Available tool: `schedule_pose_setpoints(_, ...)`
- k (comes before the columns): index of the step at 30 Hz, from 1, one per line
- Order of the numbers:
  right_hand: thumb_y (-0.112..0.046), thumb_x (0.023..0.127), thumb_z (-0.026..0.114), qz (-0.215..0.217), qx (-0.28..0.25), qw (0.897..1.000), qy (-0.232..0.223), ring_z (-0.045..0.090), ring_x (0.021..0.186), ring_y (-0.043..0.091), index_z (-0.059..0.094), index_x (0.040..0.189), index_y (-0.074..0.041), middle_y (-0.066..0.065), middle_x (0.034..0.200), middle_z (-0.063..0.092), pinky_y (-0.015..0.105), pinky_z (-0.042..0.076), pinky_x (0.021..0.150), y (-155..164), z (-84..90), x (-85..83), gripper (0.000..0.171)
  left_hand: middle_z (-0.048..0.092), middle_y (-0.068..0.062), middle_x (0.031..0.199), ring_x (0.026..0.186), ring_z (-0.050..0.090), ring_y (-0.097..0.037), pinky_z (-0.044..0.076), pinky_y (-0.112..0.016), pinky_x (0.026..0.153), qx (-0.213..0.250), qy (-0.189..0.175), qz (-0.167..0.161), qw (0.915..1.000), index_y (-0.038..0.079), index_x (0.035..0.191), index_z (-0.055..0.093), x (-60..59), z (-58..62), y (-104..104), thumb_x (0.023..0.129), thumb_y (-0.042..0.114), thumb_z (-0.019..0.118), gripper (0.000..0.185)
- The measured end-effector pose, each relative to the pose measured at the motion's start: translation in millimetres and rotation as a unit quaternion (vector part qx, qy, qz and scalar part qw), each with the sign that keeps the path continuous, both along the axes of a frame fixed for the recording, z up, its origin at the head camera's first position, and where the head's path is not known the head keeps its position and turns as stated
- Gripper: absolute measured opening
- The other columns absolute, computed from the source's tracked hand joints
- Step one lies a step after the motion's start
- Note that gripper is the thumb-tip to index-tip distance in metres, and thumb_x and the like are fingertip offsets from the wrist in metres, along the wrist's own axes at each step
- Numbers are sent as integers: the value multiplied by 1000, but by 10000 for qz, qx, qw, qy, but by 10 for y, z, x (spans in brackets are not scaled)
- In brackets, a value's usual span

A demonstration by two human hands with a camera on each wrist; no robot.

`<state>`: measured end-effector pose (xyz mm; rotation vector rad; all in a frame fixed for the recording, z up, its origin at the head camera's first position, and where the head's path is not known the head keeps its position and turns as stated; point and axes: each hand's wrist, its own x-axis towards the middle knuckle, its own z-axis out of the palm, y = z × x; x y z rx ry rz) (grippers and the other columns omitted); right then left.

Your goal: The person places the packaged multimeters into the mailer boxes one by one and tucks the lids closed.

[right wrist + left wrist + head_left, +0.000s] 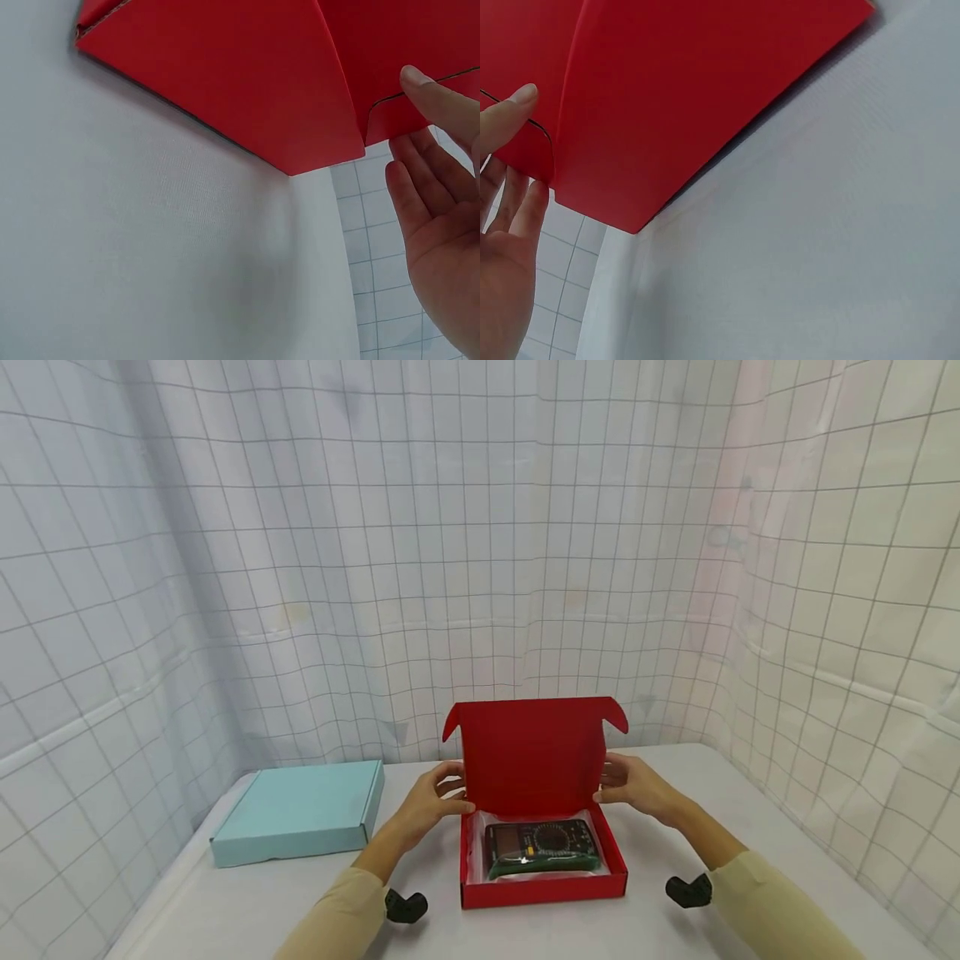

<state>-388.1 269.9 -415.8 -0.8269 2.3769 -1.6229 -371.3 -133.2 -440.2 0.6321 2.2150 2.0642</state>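
A red cardboard box [542,893] sits open on the white table, its lid [532,756] standing upright. Inside lies a dark green multimeter [542,846] on white wrapping. My left hand [435,800] is at the lid's left edge; its thumb [514,105] touches the red card [705,97] and its fingers lie straight beside the lid's lower corner. My right hand [633,789] mirrors it at the right edge, with the thumb [431,94] on the red flap [247,82] and the fingers straight just below it.
A shut light-blue box [300,810] lies flat to the left of the red one. The white table [247,910] is ringed by a gridded white curtain [480,568] on three sides. Its right edge runs close to the curtain.
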Motion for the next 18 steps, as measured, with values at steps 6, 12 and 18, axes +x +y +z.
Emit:
schedule_pose_setpoints(6,-5,92,76,79,-43,9997,210,54,132,43,47,152,-2,20,143,59,43,56,95,25,-63,21,67,59,-14,137,132,53,-37,52,-41,101,-79,185,-27,9998,5,136,58,16,-59,-8,85,-1,82,57)
schedule_pose_setpoints(12,-2,92,76,151,-35,9997,209,55,132,41,50,149,-6,17,142,59,43,57,92,31,-128,80,63,60,-14,137,133,52,-38,49,-48,105,-407,282,148,9987,5,134,59,79,-96,-3,83,-3,83,57)
schedule_pose_setpoints(18,-5,92,77,-129,271,9990,319,61,125,42,49,146,-5,19,138,61,43,59,90,50,-127,147,61,62,-13,137,131,54,-39,46,-60,105,-804,533,314,9948,6,133,60,118,-59,-5,82,-1,85,58)
